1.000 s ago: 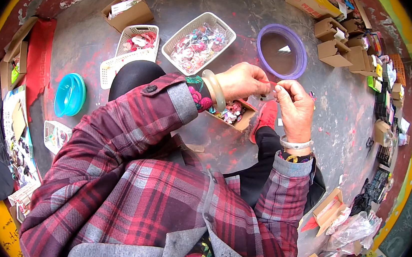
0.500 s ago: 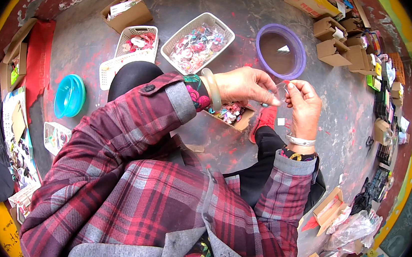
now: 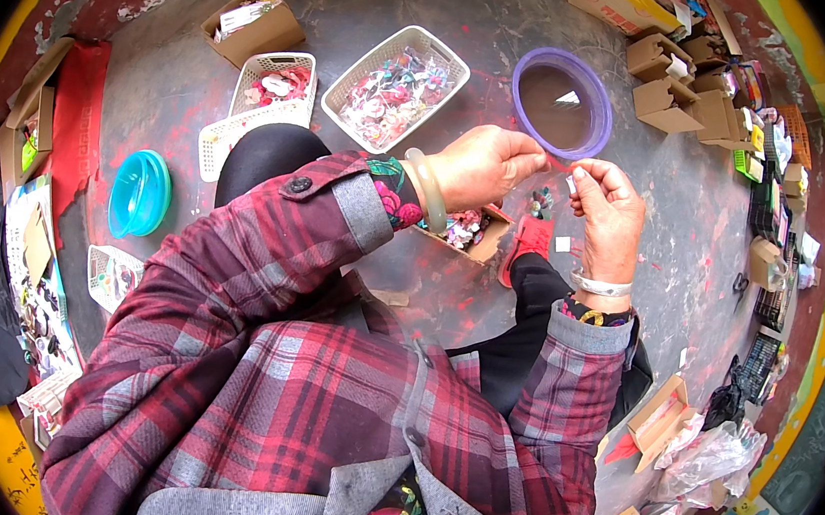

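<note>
My left hand (image 3: 483, 164) and my right hand (image 3: 607, 210) are raised close together above the floor, fingertips pinched. The right hand pinches a tiny pale piece (image 3: 571, 184). A small dark cluster of beads or clips (image 3: 540, 203) hangs between the two hands, seemingly from the left fingertips; what joins them is too small to tell. Under my left wrist lies a small cardboard box (image 3: 482, 245) with colourful small items. A pale bangle sits on my left wrist, a silver one on my right.
A white basket of mixed colourful pieces (image 3: 395, 90), another white basket (image 3: 269, 92), a purple round bowl (image 3: 561, 102), a turquoise bowl (image 3: 138, 193), cardboard boxes (image 3: 671, 94) at the back right, plastic bags (image 3: 713, 460) at the right, a red shoe (image 3: 529, 245).
My hands have drawn slightly apart; the right hand moved a little right and lower, and the small cluster now shows between them.
</note>
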Available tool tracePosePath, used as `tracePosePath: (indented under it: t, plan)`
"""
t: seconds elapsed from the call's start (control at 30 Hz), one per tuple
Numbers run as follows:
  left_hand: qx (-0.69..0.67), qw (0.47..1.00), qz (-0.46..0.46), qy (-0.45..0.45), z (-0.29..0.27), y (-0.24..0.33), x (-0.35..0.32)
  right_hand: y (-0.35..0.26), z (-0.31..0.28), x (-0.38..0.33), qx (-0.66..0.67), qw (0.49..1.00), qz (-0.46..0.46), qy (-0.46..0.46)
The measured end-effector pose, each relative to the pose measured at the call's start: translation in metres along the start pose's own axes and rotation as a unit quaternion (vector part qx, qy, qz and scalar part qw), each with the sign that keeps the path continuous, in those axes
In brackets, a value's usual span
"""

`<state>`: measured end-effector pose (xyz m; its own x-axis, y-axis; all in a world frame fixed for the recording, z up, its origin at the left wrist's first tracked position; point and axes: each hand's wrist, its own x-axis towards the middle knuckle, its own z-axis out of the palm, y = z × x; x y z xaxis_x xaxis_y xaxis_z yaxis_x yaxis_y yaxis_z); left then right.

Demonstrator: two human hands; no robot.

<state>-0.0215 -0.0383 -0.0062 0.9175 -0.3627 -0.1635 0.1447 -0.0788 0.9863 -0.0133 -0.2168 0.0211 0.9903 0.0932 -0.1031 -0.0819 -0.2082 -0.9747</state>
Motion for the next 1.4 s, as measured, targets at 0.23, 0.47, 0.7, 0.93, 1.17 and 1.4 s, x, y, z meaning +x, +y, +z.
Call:
tracePosePath:
  t: [0.23, 0.47, 0.7, 0.93, 1.17, 1.4]
  plan:
    - [-0.107, 0.994, 0.03, -0.003, 0.001, 0.0, -0.001, 0.001, -0.002, 0.001, 0.023, 1.0, -0.005, 0.008]
    - [-0.004, 0.998, 0.055, -0.001, 0.007, -0.01, 0.003, 0.0, 0.0, 0.0, 0.045, 0.999, 0.001, 0.016]
    - [0.026, 0.996, 0.08, -0.018, 0.009, -0.01, 0.004, -0.001, 0.0, 0.001, 0.066, 0.997, -0.01, 0.045]
    - [-0.052, 0.996, 0.069, -0.007, 0.014, -0.007, 0.004, -0.003, -0.001, 0.001, 0.063, 0.997, -0.002, 0.035]
    - [-0.033, 0.999, 0.004, -0.011, 0.011, -0.007, 0.007, -0.003, -0.003, 0.001, 0.043, 0.999, -0.006, 0.006]
    - [-0.069, 0.997, 0.03, 0.031, 0.014, -0.009, 0.008, -0.001, -0.004, 0.002, 0.008, 0.999, -0.016, 0.027]
